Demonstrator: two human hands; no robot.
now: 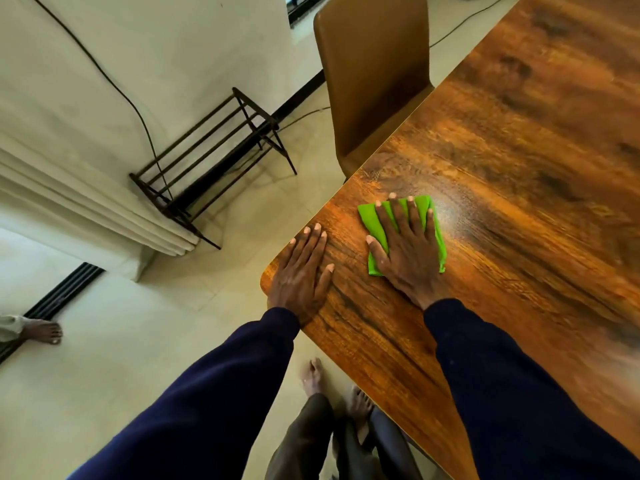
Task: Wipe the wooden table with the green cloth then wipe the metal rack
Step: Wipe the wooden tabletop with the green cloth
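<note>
The wooden table (502, 174) fills the right side of the head view, with its rounded corner near the middle. A folded green cloth (370, 220) lies flat on the table close to that corner. My right hand (405, 251) presses on the cloth, palm down, fingers spread. My left hand (301, 271) rests flat on the bare wood at the corner, holding nothing. The dark metal rack (211, 157) stands on the floor against the white wall, to the left of the table.
A brown chair (374, 74) is pushed against the table's far edge. A black cable (114, 84) runs down the wall through the rack. Another person's bare foot (43, 330) shows at the left edge. My own feet (332, 393) stand beside the table's near edge.
</note>
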